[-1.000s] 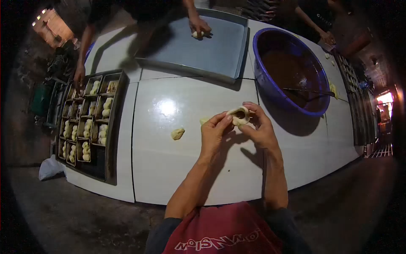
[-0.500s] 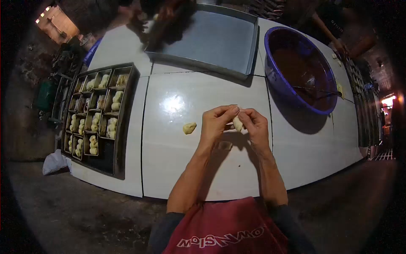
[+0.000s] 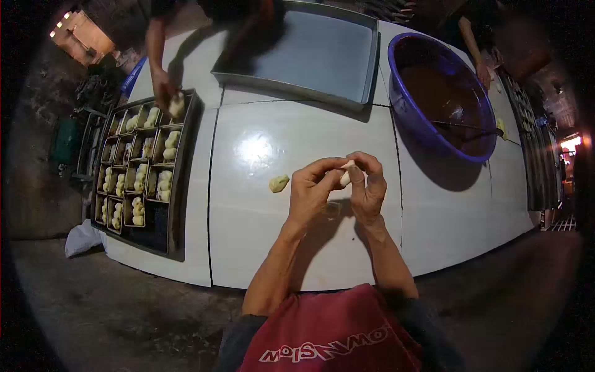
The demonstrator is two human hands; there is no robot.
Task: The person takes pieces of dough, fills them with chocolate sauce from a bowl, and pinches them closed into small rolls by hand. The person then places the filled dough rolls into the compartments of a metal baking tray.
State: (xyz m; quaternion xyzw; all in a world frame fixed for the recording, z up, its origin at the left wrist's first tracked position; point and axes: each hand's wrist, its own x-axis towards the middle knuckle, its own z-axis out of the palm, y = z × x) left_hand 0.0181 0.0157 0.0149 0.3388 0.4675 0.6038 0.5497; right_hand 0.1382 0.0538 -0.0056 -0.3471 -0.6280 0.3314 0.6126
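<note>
Over the white table I hold a small piece of pale dough [image 3: 346, 178] with both hands. My left hand [image 3: 313, 187] pinches it from the left between thumb and fingers. From the other side my right hand [image 3: 369, 186] is closed on it, the thumb pressing along its front. Part of the dough is hidden behind my fingers. A second dough piece [image 3: 279, 183], yellowish and lumpy, lies on the tabletop just left of my left hand.
At left, a dark tray of small loaf tins [image 3: 191, 142] holds dough pieces. A co-worker's hand [image 3: 163, 87] holds dough [image 3: 177, 106] over it. A large metal pan [image 3: 322, 56] lies at the back. A purple basin [image 3: 403, 93] of brown filling stands right; another person's hand [image 3: 483, 73] is beyond.
The co-worker's hand has come from the big pan to the loaf tins with dough. My fingers have shifted on my piece, the right hand now more curled over it.
</note>
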